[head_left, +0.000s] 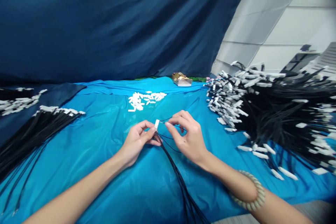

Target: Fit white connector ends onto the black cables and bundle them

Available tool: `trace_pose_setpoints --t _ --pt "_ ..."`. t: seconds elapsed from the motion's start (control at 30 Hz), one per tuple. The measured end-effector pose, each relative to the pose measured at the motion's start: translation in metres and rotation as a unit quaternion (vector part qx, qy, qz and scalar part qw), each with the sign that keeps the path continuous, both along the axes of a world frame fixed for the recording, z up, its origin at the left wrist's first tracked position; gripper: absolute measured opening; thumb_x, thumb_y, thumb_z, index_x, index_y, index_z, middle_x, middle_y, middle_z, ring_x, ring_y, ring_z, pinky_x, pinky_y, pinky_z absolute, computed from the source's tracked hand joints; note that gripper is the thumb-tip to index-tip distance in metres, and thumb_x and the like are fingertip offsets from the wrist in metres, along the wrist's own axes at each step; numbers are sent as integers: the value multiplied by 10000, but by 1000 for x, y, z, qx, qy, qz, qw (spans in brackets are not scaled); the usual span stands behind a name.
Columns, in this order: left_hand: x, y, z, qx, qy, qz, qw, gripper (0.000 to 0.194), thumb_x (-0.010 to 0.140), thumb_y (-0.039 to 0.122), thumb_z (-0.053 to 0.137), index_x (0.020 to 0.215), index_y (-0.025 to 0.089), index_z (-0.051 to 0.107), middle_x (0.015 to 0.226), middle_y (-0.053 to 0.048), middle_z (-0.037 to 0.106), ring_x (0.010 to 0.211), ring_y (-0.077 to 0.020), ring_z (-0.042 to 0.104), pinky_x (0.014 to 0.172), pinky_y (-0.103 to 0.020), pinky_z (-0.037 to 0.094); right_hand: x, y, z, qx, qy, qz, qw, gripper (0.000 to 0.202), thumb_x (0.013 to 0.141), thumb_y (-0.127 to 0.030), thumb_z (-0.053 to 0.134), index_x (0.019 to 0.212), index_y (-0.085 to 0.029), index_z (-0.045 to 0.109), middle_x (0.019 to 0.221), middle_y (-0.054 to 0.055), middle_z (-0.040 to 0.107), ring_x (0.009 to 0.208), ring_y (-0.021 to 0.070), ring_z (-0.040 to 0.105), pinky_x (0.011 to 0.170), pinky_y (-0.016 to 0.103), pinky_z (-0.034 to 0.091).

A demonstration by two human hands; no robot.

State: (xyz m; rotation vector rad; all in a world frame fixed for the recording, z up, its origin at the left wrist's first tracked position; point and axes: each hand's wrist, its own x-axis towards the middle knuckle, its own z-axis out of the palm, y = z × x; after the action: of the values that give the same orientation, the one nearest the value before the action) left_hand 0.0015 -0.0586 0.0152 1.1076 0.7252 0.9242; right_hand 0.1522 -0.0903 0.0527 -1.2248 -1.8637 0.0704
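Note:
Between the thumb and fingers of my left hand (138, 140) is a small white connector housing (156, 124), tilted upward. Several thin black wires (174, 168) run from below it down toward the front edge. My right hand (187, 134) pinches a single black wire, its bare tip pointing left at the housing, a short gap apart. Another part of the wire loops behind the right fingers. The wrist on that side wears a pale beaded bracelet (253, 190).
A pile of loose white housings (139, 100) lies behind my hands. Bundled black wires with white ends lie at left (39, 126), and a large heap (273, 112) at right. A small open box (181, 79) stands at the back on blue cloth (105, 168).

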Motion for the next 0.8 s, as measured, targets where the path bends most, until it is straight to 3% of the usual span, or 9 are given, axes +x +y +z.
trace_pose_setpoints --t 0.47,0.7,0.8 --pt "-1 0 -1 31 11 -5 999 178 714 298 576 733 134 509 613 -7 582 597 -136 592 573 -283 522 0 1 1 -54 80 19 995 111 775 -195 527 692 -138 575 702 22 523 659 110 462 603 255 364" --pt "-1 1 -1 28 4 -16 999 192 711 302 579 745 125 512 612 -10 592 581 -132 593 571 -282 520 2 0 2 6 -36 -16 999 109 782 -204 515 700 -141 548 741 35 506 747 140 437 689 296 363" --pt "-1 1 1 20 3 -31 999 191 704 294 586 738 123 508 589 -7 588 556 -127 587 567 -282 519 5 2 5 40 -70 12 997 89 772 -186 523 696 -141 532 857 52 523 882 166 433 782 323 365"
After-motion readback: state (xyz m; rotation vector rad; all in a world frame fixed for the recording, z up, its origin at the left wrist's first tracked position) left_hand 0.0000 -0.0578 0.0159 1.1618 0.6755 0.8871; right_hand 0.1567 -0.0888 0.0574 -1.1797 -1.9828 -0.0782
